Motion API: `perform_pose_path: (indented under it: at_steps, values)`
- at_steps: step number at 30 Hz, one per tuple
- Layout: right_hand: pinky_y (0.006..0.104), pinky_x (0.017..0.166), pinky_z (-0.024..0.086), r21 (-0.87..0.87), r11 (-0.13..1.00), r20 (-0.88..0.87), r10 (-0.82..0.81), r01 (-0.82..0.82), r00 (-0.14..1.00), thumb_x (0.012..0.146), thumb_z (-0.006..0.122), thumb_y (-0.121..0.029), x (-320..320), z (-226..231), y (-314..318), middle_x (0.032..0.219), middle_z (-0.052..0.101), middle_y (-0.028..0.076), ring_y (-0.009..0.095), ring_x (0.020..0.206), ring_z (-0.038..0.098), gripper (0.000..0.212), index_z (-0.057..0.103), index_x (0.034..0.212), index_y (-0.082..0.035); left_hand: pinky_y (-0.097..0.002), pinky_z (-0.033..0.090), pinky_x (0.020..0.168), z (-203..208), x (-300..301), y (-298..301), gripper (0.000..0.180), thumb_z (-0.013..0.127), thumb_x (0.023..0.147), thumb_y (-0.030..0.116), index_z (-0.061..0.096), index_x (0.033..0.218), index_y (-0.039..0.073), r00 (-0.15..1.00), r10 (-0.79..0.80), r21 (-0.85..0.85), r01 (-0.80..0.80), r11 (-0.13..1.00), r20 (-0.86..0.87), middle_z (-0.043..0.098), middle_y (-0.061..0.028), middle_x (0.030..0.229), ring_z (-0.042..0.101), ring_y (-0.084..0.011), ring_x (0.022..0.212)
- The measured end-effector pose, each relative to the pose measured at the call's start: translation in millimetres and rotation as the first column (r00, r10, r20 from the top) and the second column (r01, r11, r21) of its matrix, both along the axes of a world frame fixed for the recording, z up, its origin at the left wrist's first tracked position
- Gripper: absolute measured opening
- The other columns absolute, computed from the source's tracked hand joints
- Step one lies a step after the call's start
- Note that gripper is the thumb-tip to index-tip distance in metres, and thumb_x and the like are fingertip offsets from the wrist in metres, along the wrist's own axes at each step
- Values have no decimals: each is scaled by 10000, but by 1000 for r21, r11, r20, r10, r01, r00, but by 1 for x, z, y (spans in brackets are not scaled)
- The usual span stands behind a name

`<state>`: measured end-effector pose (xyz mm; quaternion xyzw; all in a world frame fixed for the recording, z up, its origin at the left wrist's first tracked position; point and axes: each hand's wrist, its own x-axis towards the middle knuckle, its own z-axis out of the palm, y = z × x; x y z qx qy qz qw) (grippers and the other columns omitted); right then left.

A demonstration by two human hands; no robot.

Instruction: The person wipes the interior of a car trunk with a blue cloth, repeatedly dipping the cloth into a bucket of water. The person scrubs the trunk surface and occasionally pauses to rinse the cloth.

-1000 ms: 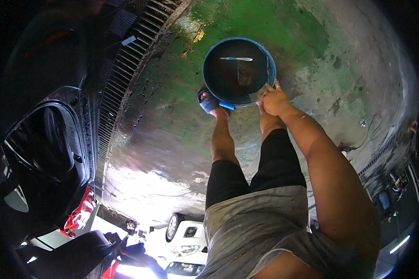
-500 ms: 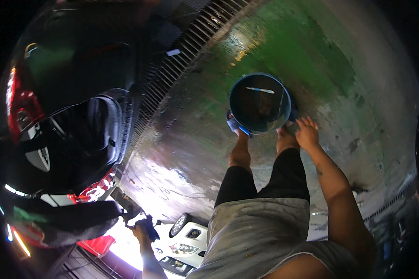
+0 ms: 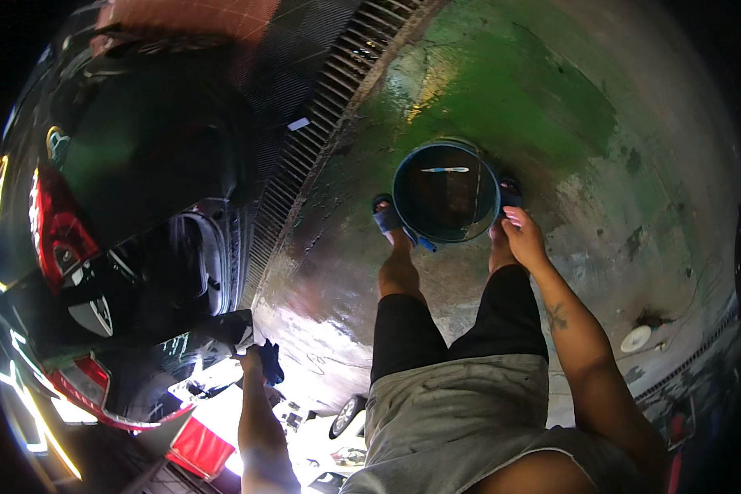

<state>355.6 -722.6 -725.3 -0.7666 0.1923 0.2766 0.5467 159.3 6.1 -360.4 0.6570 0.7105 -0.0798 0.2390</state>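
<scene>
My left hand (image 3: 255, 361) is closed around a dark cloth (image 3: 272, 362), with the fingers beside the edge of a dark car's raised panel (image 3: 237, 328). Whether they touch that panel is unclear. Lower right of the bucket, my right hand (image 3: 525, 239) hangs with its fingers stretched out and nothing visible in it. The round blue bucket (image 3: 398, 216) stands between my sandalled feet, holding dark liquid. A slim white-and-blue brush-like piece (image 3: 445, 170) lies across the liquid; its exact kind is too small to tell.
The dark car with a red tail light (image 3: 58, 222) and an opening fills the left. A slotted floor drain (image 3: 300, 156) runs diagonally between it and the wet green-grey floor (image 3: 543, 99). Behind me stand a white car with a wheel (image 3: 347, 417) and a pale round object (image 3: 636, 338).
My view has shifted, and the dark car's panel appears further right and higher. My left hand has risen slightly with the cloth. The brush-like piece has turned and drifted within the bucket.
</scene>
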Motion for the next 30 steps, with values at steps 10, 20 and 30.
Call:
perform_pose_path:
  at_steps: [10,20,30]
  values:
    - [389,1058,544,515,847,-66,188,-128,980,1019,797,-280,66,135,132,1454,698,111,223,1311,659,524,625,1474,-82,-319,607,825,-197,201,-204,303,752,947,90,739,1247,51,860,-239,-335,411,848,451,756,-90,1058,711,-192,876]
    - [374,1068,531,418,668,-485,-409,616,773,911,854,-171,68,21,232,1369,659,87,212,1203,653,730,542,1570,-154,-363,565,895,-470,417,-187,354,724,1026,356,803,1060,13,698,-433,-406,697,591,570,786,-64,944,723,-193,935]
    - [438,1144,489,347,933,-349,217,-89,911,760,933,-144,101,17,215,1450,639,179,298,1353,624,875,550,1544,-74,-637,546,928,-731,521,76,828,587,990,676,247,1646,302,763,-646,-242,629,739,9,618,-213,1404,660,-471,1131]
